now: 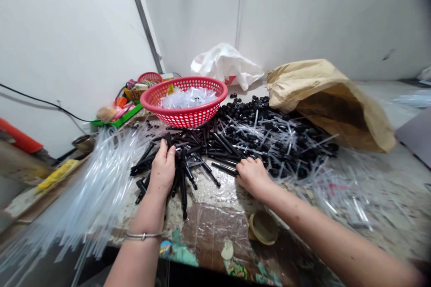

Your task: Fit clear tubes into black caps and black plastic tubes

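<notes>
My left hand (163,166) is closed on a short black part (169,140), thumb and fingers pinching it above a pile of black tubes (184,188). At the right side of this pile my right hand (252,175) has its fingers curled at the end of a black tube (224,168) that lies pointing left. Behind the right hand spreads a heap of black caps with thin clear tubes (286,139). A red perforated basket (185,119) holding small clear pieces stands behind the black tubes.
Long clear tubes (90,188) lie at the left. An open brown paper bag (303,85) and a white plastic bag (222,65) are at the back. A round container (264,228) stands near the front edge. A green tray (124,117) sits back left.
</notes>
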Demonstrator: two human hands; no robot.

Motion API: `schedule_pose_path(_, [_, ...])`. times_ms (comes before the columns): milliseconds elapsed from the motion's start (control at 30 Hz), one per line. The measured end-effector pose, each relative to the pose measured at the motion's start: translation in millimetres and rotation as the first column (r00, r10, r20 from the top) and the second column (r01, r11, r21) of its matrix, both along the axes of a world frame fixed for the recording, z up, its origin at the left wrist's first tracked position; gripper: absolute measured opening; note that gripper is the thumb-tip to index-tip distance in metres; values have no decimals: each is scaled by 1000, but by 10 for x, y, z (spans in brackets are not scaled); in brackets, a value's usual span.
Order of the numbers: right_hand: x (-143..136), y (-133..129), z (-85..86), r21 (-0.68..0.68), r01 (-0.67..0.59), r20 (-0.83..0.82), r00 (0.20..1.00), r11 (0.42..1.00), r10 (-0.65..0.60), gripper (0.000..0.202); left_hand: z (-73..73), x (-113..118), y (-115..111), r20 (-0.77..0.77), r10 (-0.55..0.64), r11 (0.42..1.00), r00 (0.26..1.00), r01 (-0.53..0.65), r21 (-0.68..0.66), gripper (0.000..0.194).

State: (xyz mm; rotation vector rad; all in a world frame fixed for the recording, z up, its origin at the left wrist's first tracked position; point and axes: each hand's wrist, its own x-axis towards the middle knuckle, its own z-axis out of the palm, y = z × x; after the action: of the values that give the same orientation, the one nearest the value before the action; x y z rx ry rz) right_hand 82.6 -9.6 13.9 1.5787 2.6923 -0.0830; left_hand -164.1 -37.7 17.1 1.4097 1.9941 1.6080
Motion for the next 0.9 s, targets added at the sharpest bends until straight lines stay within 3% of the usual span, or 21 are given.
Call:
schedule_pose_path(100, [91, 55, 97, 3, 51, -35, 998, 999, -51, 22, 61, -11, 11, -132, 31, 999, 991, -32, -11, 56])
schedule_pose_path(233, [320, -28, 324, -28, 2, -241, 971, 1000, -9, 27, 163, 336, -238, -333, 38, 988, 942, 14, 154, 48])
schedule_pose_path(267, [368, -99, 382, -40, -42, -323, 946, 998, 27, 26, 168, 473, -313, -366, -11, 978, 930, 86, 190, 48])
schedule_pose_path(333, [431, -292, 480, -57, -131, -446, 890, 990, 92, 23, 134, 765, -447, -444, -232, 924, 866, 338, 178, 55])
schedule_pose_path(400, [462, -509, 540, -82, -174, -489, 865, 981, 112, 21, 48, 1029, -547, -508, -478, 801, 716, 593, 83, 56])
schedule_pose_path(467, [508, -683, 553, -150, -166, -545, 836, 975, 59, 19, -55, 1217, -615, -486, -631, 683, 604, 730, 20, 51])
schedule_pose_path(533, [622, -762, 516, -266, -120, -630, 772, 956, -78, 25, -134, 1311, -665, -340, -706, 661, 621, 750, -4, 46])
schedule_pose_path(600, [822, -734, 427, -361, -42, -686, 688, 932, -235, 33, -171, 1322, -707, -52, -686, 727, 726, 686, -31, 43])
schedule_pose_path(667, [1068, -625, 289, -366, 76, -676, 663, 928, -321, 33, -177, 1283, -742, 279, -550, 806, 787, 588, -73, 47])
schedule_pose_path(767, [1357, -412, 60, -242, 203, -577, 756, 949, -309, 25, -193, 1223, -777, 566, -354, 853, 745, 505, -131, 50])
schedule_pose_path(900, [1375, -150, -103, -102, 234, -381, 889, 967, -256, 27, -277, 1234, -795, 686, -332, 817, 647, 561, -134, 37])
